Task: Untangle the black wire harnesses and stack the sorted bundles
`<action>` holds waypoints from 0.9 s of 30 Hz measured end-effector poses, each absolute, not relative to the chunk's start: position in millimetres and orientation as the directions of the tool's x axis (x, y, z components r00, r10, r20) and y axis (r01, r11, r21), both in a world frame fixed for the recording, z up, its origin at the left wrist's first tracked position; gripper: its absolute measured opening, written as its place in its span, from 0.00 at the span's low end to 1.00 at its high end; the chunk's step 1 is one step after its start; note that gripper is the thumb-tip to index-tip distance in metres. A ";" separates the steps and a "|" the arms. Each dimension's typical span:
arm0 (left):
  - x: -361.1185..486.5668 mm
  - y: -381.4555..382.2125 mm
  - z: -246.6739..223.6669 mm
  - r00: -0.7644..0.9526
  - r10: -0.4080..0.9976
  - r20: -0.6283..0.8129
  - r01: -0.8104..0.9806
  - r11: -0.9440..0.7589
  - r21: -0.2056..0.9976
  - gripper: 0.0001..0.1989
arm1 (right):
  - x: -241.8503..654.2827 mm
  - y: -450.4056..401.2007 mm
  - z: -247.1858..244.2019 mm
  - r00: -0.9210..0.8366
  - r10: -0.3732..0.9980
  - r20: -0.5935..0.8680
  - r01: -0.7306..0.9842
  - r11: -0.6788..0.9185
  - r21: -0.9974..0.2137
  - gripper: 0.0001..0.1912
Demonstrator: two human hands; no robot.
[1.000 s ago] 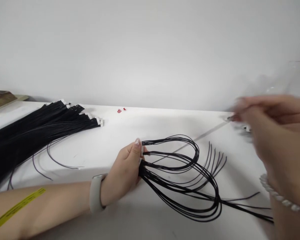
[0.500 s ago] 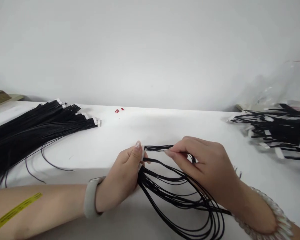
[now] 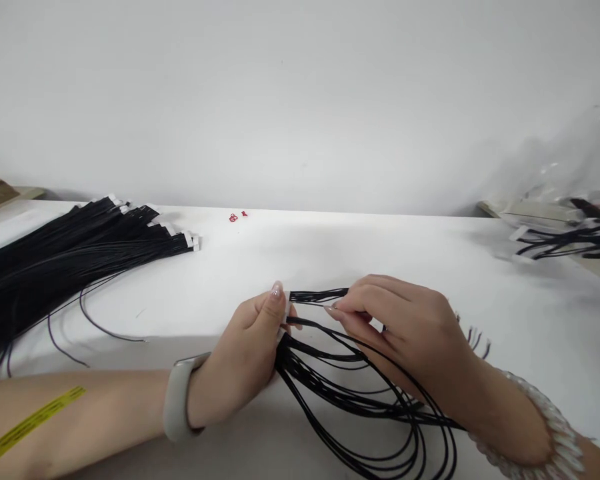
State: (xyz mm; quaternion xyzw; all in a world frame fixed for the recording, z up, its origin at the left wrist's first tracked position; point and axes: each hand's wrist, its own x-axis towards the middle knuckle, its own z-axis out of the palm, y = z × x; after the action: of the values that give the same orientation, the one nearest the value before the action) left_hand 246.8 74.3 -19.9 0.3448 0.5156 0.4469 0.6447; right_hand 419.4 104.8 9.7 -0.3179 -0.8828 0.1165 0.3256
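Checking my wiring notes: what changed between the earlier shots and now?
The right hand has moved left from the far right to the looped black wires, and is now at their upper strands beside the left hand. The left hand still grips the wires, and the bundled black wires on the left lie as they were.

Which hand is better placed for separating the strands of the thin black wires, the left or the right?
Right, I judge. The right hand has its fingertips at the upper strands of the looped bundle of thin black insulated wires, while the left hand is closed around the gathered part, holding it.
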 end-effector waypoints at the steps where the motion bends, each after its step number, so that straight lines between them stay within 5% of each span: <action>1: 246.5 74.3 -20.1 0.071 0.932 -0.355 -0.220 0.362 0.906 0.23 | 419.6 104.7 9.5 -0.590 0.634 0.500 0.487 0.773 -0.406 0.04; 27: 239.8 72.9 -26.5 0.088 0.960 -0.267 -0.035 0.271 0.962 0.22 | 419.8 106.6 11.1 -0.628 0.640 0.442 0.477 0.766 -0.432 0.05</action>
State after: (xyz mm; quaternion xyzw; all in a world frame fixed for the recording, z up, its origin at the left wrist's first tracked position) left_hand 239.8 72.9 -26.5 0.4358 0.5303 0.4179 0.5952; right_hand 419.8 106.6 11.1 -0.3132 -0.8916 0.1379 0.2965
